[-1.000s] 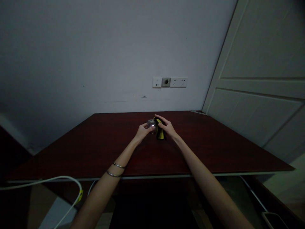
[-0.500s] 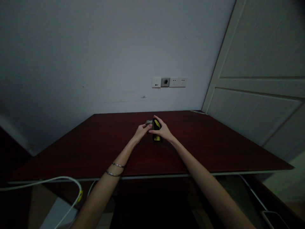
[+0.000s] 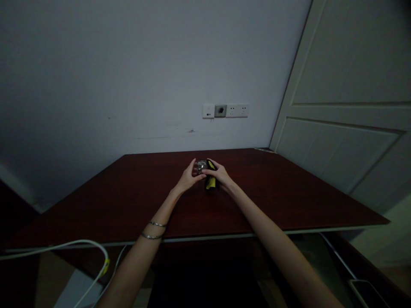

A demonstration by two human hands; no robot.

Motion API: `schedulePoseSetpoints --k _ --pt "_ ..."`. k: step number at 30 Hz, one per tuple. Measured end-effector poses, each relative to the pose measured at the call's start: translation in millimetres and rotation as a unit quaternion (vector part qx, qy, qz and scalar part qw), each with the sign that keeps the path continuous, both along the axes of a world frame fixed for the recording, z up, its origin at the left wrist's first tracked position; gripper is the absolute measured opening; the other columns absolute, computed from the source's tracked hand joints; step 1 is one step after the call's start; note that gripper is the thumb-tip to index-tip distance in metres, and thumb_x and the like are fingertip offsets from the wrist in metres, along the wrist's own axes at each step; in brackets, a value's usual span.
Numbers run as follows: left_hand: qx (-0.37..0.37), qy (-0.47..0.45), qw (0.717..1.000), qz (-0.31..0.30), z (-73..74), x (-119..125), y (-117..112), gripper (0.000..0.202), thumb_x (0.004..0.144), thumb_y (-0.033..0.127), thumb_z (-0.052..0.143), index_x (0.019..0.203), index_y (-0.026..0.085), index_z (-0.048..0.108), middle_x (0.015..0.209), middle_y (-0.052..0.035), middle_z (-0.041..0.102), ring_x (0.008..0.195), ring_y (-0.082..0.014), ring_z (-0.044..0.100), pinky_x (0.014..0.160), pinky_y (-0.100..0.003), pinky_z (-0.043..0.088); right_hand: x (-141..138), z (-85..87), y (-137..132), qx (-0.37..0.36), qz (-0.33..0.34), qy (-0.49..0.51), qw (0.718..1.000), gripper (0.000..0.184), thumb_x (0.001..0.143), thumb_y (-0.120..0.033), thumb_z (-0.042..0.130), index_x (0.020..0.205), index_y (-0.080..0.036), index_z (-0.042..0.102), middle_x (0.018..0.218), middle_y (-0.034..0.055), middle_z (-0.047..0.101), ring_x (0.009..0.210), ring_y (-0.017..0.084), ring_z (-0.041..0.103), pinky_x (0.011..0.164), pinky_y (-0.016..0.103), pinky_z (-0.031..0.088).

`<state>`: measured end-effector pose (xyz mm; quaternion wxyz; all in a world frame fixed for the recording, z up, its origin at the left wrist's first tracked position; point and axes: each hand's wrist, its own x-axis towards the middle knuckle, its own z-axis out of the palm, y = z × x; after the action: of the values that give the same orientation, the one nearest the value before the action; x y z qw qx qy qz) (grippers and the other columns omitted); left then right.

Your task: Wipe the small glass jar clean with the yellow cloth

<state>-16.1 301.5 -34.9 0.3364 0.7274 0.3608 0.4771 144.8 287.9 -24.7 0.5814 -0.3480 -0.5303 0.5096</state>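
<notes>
Above the middle of the dark red table, my left hand is closed around a small, rounded, shiny see-through glass, thumb in front and fingers on its far left side. Beside it, my right hand grips a black and yellow cloth, which hangs down below the fingers. The cloth is against the right side of the glass, and the right thumb reaches across in front of it. My fingertips behind the glass and cloth are partly hidden.
The red-brown table top meets a pale wall with a row of sockets. A white door stands at the right. A white cable loops over the front left edge, and a phone-like object lies at lower right.
My left fingers have spread wider around the glass, so more of it shows. My right hand has turned slightly, with its thumb now across the glass. The view has shifted a little.
</notes>
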Motion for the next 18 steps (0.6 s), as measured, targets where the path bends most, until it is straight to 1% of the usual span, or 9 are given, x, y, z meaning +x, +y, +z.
schedulePoseSetpoints --k 2,4,6,9,11,14,18 --pt "0.001 0.024 1.000 0.005 -0.8 1 1 0.097 0.058 0.040 0.074 0.136 0.009 0.026 0.127 -0.0193 0.049 0.109 -0.0274 0.053 0.093 -0.040 0.042 0 -0.4 0 -0.004 0.003 0.003 1.000 0.078 0.050 -0.027 0.079 0.122 -0.017 0.050 0.117 0.0101 0.059 0.099 0.022 0.060 0.086 0.033 0.048" --pt "0.004 0.029 0.999 0.019 -1.9 2 3 0.090 0.057 0.038 0.075 0.132 0.009 0.034 0.124 -0.0180 0.052 0.110 -0.0277 0.052 0.095 -0.041 0.040 0 -1.4 1 -0.005 0.005 0.000 1.000 0.078 0.050 -0.026 0.079 0.122 -0.018 0.050 0.116 0.0092 0.060 0.099 0.021 0.060 0.087 0.033 0.048" --pt "0.010 0.012 1.000 0.019 -2.4 3 4 0.082 0.058 0.037 0.075 0.127 0.009 0.041 0.121 -0.0165 0.055 0.109 -0.0267 0.053 0.095 -0.040 0.040 0 -2.4 2 -0.006 0.007 -0.006 1.000 0.078 0.050 -0.027 0.079 0.122 -0.019 0.050 0.114 0.0086 0.061 0.099 0.021 0.060 0.087 0.034 0.048" --pt "0.013 -0.026 1.000 0.002 -2.0 5 4 0.072 0.058 0.035 0.075 0.119 0.010 0.047 0.115 -0.0142 0.059 0.103 -0.0240 0.057 0.092 -0.037 0.043 0 -2.8 2 -0.004 0.007 -0.013 1.000 0.079 0.051 -0.028 0.079 0.123 -0.018 0.049 0.115 0.0092 0.061 0.100 0.022 0.060 0.089 0.035 0.047" --pt "0.004 -0.055 0.998 0.007 -2.2 6 5 0.072 0.055 0.033 0.077 0.117 0.010 0.048 0.111 -0.0137 0.061 0.100 -0.0227 0.058 0.090 -0.037 0.045 0 -2.6 2 0.003 0.004 -0.017 1.000 0.079 0.052 -0.030 0.079 0.124 -0.017 0.049 0.117 0.0102 0.060 0.103 0.023 0.058 0.091 0.035 0.045" --pt "-0.013 -0.082 0.996 0.017 -5.4 8 7 0.078 0.050 0.029 0.080 0.118 0.009 0.047 0.109 -0.0146 0.061 0.097 -0.0222 0.059 0.088 -0.037 0.047 2 -1.9 4 0.033 -0.010 -0.024 0.999 0.075 0.055 -0.034 0.077 0.123 -0.017 0.049 0.121 0.0108 0.057 0.108 0.024 0.056 0.094 0.036 0.043" --pt "-0.002 -0.071 0.997 0.006 -13.2 11 9 0.082 0.049 0.029 0.081 0.120 0.009 0.046 0.113 -0.0152 0.059 0.099 -0.0230 0.059 0.090 -0.038 0.046 6 -0.1 5 0.097 -0.032 -0.054 0.993 0.060 0.067 -0.043 0.066 0.120 -0.019 0.053 0.125 0.0097 0.055 0.112 0.024 0.053 0.098 0.037 0.039"
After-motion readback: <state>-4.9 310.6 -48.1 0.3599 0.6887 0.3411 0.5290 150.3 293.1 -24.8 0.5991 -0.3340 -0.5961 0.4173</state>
